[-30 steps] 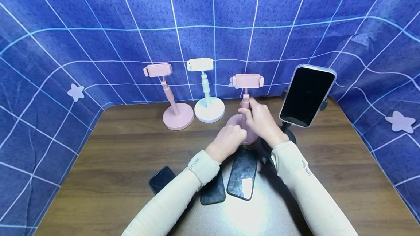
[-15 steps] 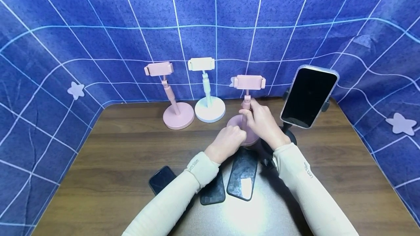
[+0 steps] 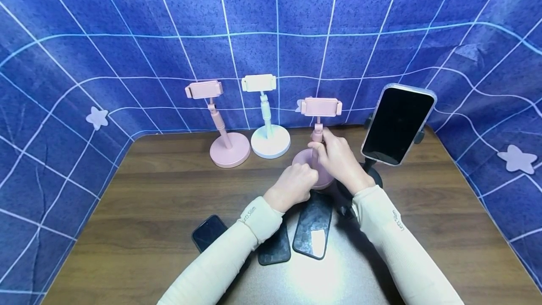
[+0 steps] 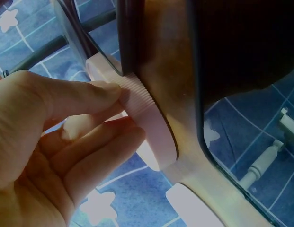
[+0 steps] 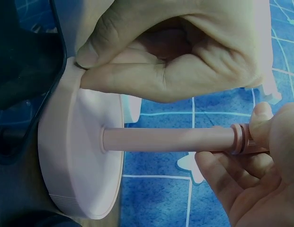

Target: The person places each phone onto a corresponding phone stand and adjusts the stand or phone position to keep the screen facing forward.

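Observation:
In the head view my left hand (image 3: 291,185) and right hand (image 3: 342,160) both work on a pink phone stand (image 3: 321,107), which stands upright on the table. At the near edge of its round base (image 4: 158,130), the left thumb and fingers pinch the rim, by a ribbed patch in the left wrist view. Higher up, my right thumb and fingers grip the collar (image 5: 239,138) of the pole (image 5: 170,139). The stand's clamp holds nothing and rises above the right hand. Part of the base is hidden behind both hands.
To the left stand another pink phone stand (image 3: 230,149) and a white one (image 3: 271,142). A large phone (image 3: 398,124) sits upright in a black holder at the right. Several dark phones, one (image 3: 313,225) near the base, lie on the wooden table (image 3: 161,192). A blue curtain (image 3: 169,55) hangs behind.

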`<state>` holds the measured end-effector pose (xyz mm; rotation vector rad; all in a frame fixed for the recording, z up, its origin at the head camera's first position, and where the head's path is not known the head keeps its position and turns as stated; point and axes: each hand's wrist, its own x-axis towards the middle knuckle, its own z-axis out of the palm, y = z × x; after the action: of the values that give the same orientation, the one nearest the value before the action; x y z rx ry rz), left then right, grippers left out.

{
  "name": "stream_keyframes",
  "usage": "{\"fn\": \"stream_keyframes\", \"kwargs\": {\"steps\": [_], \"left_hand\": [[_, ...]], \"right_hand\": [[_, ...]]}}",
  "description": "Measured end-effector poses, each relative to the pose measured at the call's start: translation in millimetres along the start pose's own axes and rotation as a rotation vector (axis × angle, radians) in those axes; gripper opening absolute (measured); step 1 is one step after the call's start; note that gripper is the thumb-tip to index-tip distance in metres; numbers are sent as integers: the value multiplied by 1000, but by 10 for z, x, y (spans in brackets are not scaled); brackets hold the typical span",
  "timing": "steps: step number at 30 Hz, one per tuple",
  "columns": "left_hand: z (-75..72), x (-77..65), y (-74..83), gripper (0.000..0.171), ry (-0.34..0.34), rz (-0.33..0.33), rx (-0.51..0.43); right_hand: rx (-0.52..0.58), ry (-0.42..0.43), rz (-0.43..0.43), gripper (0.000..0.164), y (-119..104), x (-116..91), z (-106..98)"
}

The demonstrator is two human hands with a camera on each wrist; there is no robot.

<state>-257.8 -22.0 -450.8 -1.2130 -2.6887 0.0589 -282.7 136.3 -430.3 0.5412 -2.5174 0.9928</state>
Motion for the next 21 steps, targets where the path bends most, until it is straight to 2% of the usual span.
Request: {"fn": "stream_keyframes", "kwargs": {"steps": [21], "left_hand": [[4,-31,37,9,-1,4,5]], "right_hand": [[8,-14,0,26,-36,-42,-34]]}}
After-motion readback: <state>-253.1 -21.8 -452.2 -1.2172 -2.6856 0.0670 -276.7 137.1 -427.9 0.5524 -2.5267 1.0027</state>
